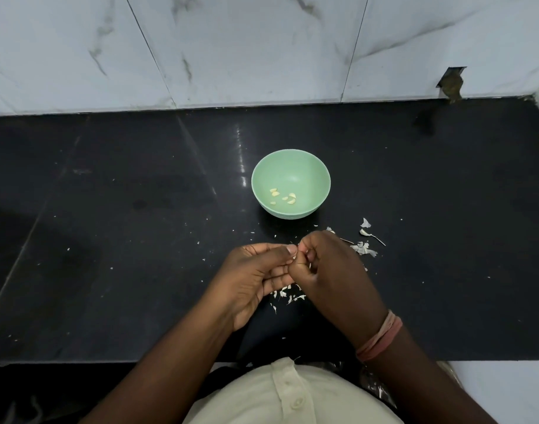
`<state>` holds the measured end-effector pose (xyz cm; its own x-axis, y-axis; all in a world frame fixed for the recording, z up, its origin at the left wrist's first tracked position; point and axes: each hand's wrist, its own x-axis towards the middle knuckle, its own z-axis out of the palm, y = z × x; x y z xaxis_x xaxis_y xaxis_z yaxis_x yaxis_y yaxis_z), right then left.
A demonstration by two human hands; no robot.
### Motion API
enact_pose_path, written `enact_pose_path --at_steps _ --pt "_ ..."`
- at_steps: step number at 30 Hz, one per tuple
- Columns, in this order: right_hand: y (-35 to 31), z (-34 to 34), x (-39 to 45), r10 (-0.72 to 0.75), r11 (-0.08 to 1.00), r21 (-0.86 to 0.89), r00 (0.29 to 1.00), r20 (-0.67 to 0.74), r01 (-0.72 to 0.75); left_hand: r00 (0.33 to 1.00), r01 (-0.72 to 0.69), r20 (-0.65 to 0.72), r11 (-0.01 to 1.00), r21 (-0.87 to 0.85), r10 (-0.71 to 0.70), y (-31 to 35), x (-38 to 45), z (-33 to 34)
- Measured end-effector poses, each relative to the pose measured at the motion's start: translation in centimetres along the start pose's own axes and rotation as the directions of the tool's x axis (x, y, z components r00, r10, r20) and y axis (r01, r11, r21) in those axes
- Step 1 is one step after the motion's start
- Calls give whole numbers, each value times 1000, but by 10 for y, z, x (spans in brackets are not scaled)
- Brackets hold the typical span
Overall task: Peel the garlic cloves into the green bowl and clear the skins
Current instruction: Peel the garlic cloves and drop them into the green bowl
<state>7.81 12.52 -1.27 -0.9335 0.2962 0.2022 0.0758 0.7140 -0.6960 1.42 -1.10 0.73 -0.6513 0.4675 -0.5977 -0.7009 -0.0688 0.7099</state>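
Bowl (291, 166), green, one, round and smooth-walled, standing on the black countertop (115, 215) just above the middle of the frame. Contents: peeled garlic cloves (283, 197), pale yellow, about five small pieces lying loose on the near side of the bowl's floor, some touching one another.

Hands, two, meeting just below the bowl at frame centre. Left hand (256, 276): palm turned up, thumb pressed toward the fingertips where it meets the other hand. Right hand (326, 270): fingers curled, knuckles toward the bowl, thumb and forefinger closed against the left thumb tip. Both pinch at one shared spot; a small pale fleck shows there, but whether it is a clove or only skin cannot be told, being almost wholly hidden by the fingers.

Garlic skins (363, 248), white and papery, many, not countable: one cluster of larger flakes and a thin stem to the right of the hands, a second cluster (288, 296) of slivers directly beneath the hands, and fine specks scattered across the countertop around the bowl.

Wristbands (380, 339), pinkish, on the right wrist.

Wall (262, 47), white marble-veined tile, across the top of the frame.

Shirt (292, 393), cream, buttoned, at the bottom edge.
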Motion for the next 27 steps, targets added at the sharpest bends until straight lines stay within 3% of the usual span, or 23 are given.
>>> enact_pose_path --at_steps 7,11,16,24,27 --pt "-3 7 12 50 998 -43 999 -17 -51 997 -56 -48 996 65 60 3 11 3" --pt "-4 2 20 221 966 123 973 67 -228 1000 -14 -14 999 -48 13 9 17 -1" --pt "-6 -5 24 401 773 422 880 255 -474 998 58 14 985 -165 -57 10 19 -4" --pt "-10 -3 17 372 819 387 906 204 -423 995 58 92 989 -139 -45 11 15 -4" --pt "-11 -6 13 364 792 431 901 236 -433 994 38 108 992 -123 -25 6 14 -4"
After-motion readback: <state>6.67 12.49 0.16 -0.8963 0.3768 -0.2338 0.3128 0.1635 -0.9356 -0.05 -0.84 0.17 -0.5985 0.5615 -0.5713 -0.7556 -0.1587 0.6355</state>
